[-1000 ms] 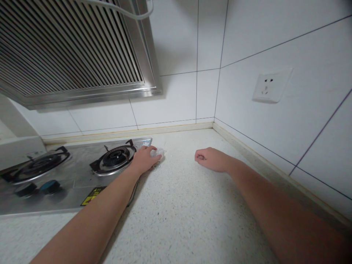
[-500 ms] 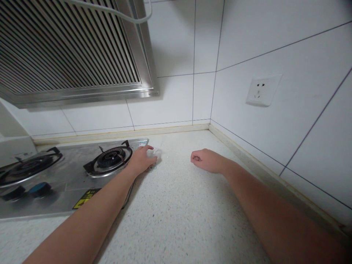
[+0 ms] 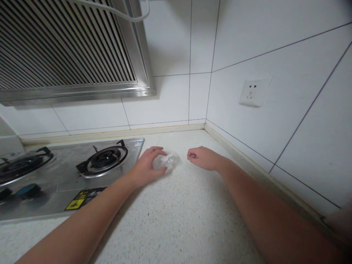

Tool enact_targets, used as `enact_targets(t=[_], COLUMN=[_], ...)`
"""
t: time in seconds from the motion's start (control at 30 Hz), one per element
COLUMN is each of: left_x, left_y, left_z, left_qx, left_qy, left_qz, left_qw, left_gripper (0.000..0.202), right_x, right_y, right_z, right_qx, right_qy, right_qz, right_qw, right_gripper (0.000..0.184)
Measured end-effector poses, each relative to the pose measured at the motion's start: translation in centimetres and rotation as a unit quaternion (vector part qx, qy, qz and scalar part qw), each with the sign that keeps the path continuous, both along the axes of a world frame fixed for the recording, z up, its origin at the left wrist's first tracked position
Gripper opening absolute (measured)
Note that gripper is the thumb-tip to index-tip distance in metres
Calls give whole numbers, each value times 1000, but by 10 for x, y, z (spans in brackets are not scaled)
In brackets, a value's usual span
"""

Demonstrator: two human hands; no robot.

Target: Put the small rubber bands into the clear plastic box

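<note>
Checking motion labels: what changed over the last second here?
The left hand slid the clear wad rightward from the stove edge along the countertop, toward the right hand. The fist stayed closed on the countertop; the wad stayed gripped.

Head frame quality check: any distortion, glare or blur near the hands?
Head view: wide-angle bending splays the tile lines; dim even light, soft shadow below the range hood; faint sheen on the gas stove; clear plastic at the left hand looks washed-out.

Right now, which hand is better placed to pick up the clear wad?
Left, probably: the left hand curls around the wad on the counter. The right hand is a closed fist beside it, apparently apart.
</note>
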State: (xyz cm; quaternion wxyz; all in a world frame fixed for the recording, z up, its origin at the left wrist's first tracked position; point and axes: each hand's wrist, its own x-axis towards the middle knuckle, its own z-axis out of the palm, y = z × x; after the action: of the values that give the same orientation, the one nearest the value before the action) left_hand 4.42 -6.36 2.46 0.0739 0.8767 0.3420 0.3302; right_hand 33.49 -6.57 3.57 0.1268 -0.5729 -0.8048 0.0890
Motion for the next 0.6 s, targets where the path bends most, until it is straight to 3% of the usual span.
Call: enact_targets(t=[0.1,0.23,0.43,0.6], left_x=[9,19,29,32], left_y=[-21,-41,-57,-56], left_z=[7,11,12,10], left_qx=[-41,-88,-108,-101], left_qy=[40,60,71,97], left_qz=[-124,-202,-249,-262], left_qw=[991,974,960,955], left_gripper=[50,57,62,72], right_x=[-1,-2,-4,-5], right_y=[0,-1,-2,-3], right_z=[0,1,2,2], right_qx=[1,-2,-7,-10], right_qy=[-3,-4,-2,-2], right_qz=[-1,1,2,1], right_qw=[1000,1000,1000,1000], right_gripper=[29,30,30,29])
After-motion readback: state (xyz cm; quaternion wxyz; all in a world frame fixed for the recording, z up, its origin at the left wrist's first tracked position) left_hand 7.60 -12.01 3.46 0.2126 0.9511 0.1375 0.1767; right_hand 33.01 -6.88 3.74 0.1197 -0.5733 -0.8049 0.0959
